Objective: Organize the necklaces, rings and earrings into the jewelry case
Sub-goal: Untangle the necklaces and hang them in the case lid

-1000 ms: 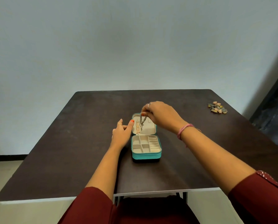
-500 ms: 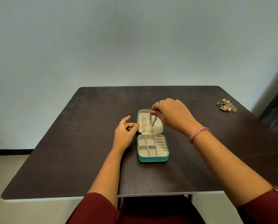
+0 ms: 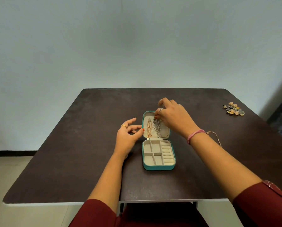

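Jewelry case [image 3: 158, 167], teal, open at the middle of a dark table [image 3: 71, 161]; lid raised on the far side, cream tray with bare compartments on the near side. Gold necklace [image 3: 149, 127] hangs at the left of the lid lining, silver chain necklace [image 3: 157, 126] just right of it. Right hand [image 3: 174, 118] pinches the top of the silver chain. Left hand [image 3: 128, 136], fingers loosely spread, thumb tip touching the lid's left edge. Heap of small jewelry [image 3: 234, 108], far right; thin gold chain [image 3: 216, 136] beside the right wrist
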### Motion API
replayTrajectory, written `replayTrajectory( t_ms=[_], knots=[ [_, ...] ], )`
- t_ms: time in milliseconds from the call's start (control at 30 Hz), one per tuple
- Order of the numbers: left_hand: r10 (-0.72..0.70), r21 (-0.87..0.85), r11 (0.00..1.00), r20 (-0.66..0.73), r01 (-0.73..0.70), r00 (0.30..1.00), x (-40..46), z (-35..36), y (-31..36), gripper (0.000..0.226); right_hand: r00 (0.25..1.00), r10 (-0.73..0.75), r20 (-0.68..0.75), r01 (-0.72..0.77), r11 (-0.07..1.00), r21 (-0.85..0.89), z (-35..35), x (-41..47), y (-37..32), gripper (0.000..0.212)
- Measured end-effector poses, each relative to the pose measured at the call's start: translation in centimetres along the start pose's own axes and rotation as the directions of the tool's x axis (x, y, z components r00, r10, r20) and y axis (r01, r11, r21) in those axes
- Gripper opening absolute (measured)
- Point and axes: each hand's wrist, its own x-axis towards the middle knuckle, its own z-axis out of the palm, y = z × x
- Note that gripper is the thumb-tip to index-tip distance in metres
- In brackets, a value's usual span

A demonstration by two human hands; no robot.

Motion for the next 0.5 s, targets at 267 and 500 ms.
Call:
replayTrajectory(
  t_ms=[267, 500],
  knots=[
    [-0.028, -0.028, 0.999, -0.015, 0.027, 1.000, 0.22, -0.06, -0.12, 0.041, 0.998, -0.054, -0.035, 0.058, 0.990, 0.125, 0.27, -0.42, 0.42, 0.026],
    [-0.064, -0.092, 0.994, -0.013, 0.062, 0.998, 0.13, -0.01, -0.01, 0.036, 0.995, -0.030, -0.092, 0.060, 0.938, 0.342, 0.36, -0.33, 0.97, 0.015]
  ],
)
